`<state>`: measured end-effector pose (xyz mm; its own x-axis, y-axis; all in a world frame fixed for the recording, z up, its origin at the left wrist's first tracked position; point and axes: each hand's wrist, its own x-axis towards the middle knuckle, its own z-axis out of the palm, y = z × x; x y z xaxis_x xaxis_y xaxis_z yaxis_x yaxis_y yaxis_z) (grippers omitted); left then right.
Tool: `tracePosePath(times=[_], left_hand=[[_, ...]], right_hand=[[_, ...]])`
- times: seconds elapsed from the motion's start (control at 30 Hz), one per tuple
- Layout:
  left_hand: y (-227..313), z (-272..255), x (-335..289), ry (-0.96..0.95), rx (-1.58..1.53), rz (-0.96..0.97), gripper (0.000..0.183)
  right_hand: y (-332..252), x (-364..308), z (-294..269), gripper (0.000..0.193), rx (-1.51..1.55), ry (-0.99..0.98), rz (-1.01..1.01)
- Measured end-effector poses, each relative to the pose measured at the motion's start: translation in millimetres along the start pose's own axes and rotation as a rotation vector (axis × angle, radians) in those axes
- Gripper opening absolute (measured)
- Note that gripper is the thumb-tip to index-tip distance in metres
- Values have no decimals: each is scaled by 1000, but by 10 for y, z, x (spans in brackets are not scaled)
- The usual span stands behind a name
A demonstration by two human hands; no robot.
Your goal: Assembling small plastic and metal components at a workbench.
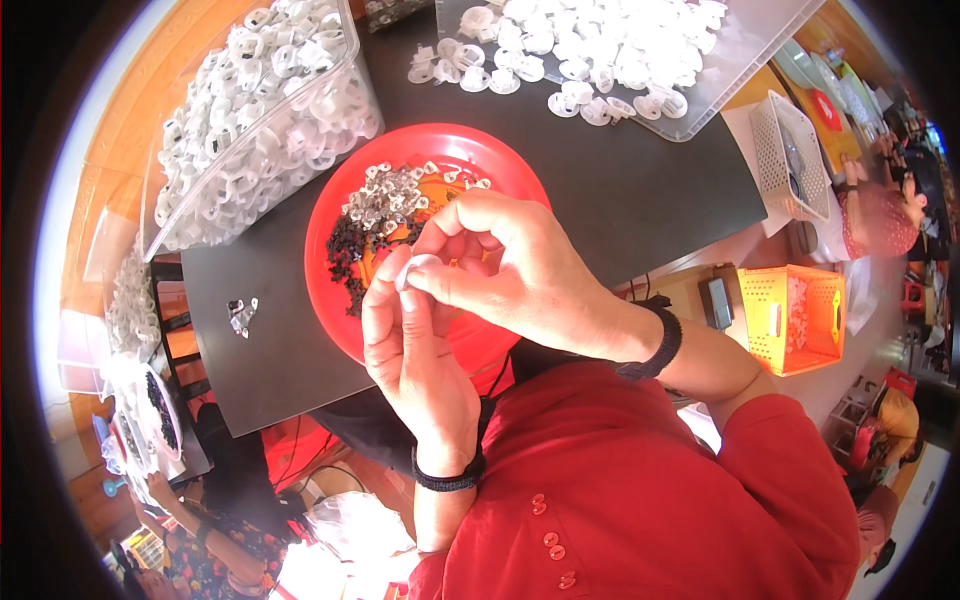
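Note:
Over a round red tray (pixel 330 200), my two hands meet at a small white plastic part (pixel 405 272). My left hand (pixel 410 345) pinches its lower side between thumb and fingertips. From the right, my right hand (pixel 510 265) grips the same part with thumb and index finger, hiding much of it. Small clear-and-metal pieces (pixel 388 198) lie heaped in the tray. Next to them is a pile of small black pieces (pixel 347 245). Part of the tray's bottom looks orange.
A clear bin (pixel 270 110) full of white parts stands at the left. More round white parts (pixel 600 50) spill from a clear tray (pixel 740 60) onto the dark table (pixel 640 190). A few small pieces (pixel 242 316) lie left. An orange crate (pixel 790 320) stands right; other people sit nearby.

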<state>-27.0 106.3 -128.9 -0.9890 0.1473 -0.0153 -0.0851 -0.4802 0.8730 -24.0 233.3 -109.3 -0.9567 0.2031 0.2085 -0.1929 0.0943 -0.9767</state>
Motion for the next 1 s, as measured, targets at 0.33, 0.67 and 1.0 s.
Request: tracePosePath(times=[0.33,0.67,1.0], left_hand=[[9,-48,56,70,-129,-108,21],[173,-42,135,103,-83,-191,32],[366,-407,119,141,-44,-124,45]], right_hand=[[103,-22,20,5,-98,29,-186],[36,69,-46,10,-181,-93,-163],[111,80,-122,10,-709,-418,-194]])
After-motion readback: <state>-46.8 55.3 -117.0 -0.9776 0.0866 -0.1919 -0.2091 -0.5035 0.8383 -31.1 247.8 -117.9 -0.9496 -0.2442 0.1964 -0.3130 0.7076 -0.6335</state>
